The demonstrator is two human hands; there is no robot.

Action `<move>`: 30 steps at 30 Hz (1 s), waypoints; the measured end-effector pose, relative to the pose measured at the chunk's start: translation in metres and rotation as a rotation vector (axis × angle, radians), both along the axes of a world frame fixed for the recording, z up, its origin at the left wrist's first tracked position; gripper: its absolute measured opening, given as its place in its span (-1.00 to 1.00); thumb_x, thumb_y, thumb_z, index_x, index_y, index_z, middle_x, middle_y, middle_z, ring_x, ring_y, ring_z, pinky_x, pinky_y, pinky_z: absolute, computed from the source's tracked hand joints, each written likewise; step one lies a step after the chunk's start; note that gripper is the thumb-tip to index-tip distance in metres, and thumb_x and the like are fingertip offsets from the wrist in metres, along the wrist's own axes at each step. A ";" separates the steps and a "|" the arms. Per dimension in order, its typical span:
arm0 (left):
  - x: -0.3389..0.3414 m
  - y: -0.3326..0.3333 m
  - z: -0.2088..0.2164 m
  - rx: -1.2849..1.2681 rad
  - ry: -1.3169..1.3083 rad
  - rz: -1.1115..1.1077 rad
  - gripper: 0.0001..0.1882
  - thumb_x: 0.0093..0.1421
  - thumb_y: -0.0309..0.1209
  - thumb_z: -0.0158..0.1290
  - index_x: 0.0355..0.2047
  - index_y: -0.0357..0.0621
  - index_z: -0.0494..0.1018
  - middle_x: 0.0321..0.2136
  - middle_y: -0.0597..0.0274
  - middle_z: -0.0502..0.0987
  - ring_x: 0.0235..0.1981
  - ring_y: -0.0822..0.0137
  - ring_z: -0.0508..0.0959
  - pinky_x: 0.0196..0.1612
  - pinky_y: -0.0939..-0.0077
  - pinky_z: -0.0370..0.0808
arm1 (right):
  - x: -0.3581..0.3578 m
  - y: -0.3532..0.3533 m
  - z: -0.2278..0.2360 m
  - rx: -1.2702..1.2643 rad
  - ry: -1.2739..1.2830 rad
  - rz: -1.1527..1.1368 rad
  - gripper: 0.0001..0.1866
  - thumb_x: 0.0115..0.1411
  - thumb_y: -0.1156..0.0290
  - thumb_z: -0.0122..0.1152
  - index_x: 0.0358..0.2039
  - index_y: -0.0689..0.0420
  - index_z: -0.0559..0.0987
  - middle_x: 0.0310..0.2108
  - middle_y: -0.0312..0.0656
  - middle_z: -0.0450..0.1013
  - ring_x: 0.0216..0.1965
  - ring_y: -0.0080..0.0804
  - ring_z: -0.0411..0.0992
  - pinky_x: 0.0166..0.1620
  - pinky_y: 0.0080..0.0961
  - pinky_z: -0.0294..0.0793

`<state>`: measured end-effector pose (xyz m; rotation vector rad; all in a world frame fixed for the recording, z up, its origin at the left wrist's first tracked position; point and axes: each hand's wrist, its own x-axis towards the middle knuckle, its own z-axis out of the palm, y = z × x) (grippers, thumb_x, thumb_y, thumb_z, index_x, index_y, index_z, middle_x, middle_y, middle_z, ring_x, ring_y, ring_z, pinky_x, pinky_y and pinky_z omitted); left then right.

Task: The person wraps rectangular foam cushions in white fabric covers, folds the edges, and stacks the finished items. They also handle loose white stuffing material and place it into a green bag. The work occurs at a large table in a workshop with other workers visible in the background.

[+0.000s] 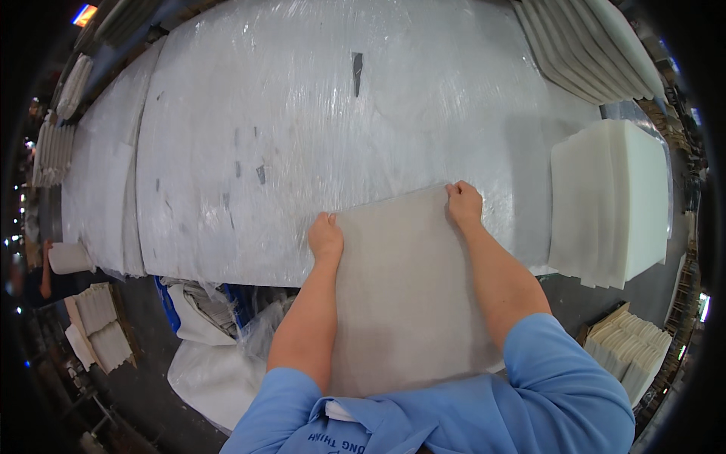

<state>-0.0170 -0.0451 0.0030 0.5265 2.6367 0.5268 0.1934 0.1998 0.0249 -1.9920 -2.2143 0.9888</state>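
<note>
Left hand (326, 236) and right hand (464, 203) pinch beige sheet (408, 295) by its far corners, likely keeping it flat; it extends across the near edge of plastic-wrapped table (302, 113).

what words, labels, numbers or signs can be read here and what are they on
Light blue shirt: dark lettering near the picture's lower edge; its wording isn't copied out here.
Beige-grey sheet, held by the left hand and right hand: no text visible.
Plastic-wrapped surface: none visible, only dark marks.
Bright panel, upper left rim: too small and blurred to read.
</note>
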 end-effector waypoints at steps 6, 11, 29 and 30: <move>0.004 -0.001 0.001 0.140 -0.103 0.131 -0.72 0.35 -0.34 0.02 -0.39 -0.35 0.47 -0.43 -0.27 0.54 -0.37 -0.25 0.53 -0.26 0.00 0.42 | -0.003 -0.002 -0.022 0.033 0.134 -0.156 -0.69 0.29 0.21 0.25 -0.42 0.23 0.60 -0.50 -0.07 0.54 -0.45 -0.15 0.46 -0.26 -0.24 0.44; 0.002 0.003 -0.007 0.150 -0.010 0.118 -0.73 0.33 -0.35 0.03 -0.40 -0.34 0.49 -0.45 -0.26 0.54 -0.38 -0.23 0.54 -0.26 -0.01 0.42 | -0.009 0.004 -0.026 0.018 0.213 -0.193 -0.69 0.29 0.22 0.24 -0.44 0.22 0.62 -0.50 -0.09 0.55 -0.44 -0.15 0.47 -0.26 -0.25 0.44; 0.087 -0.089 0.153 0.037 -0.392 -0.882 -0.34 0.41 -0.08 -0.05 0.38 -0.20 0.23 0.42 -0.11 0.18 0.45 -0.05 0.15 0.45 0.10 0.09 | 0.073 -0.130 0.183 -0.349 -0.120 1.235 -0.17 0.40 -0.24 -0.13 0.44 0.14 0.22 0.48 -0.02 0.08 0.52 -0.06 -0.05 0.47 0.07 -0.08; 0.087 -0.085 0.148 -0.010 -0.365 -0.866 -0.33 0.41 -0.05 -0.08 0.39 -0.20 0.21 0.43 -0.08 0.17 0.46 -0.04 0.14 0.46 0.08 0.07 | 0.078 -0.131 0.171 -0.328 -0.107 1.184 -0.15 0.41 -0.25 -0.18 0.45 0.16 0.19 0.49 -0.02 0.07 0.54 -0.10 -0.10 0.48 0.09 -0.13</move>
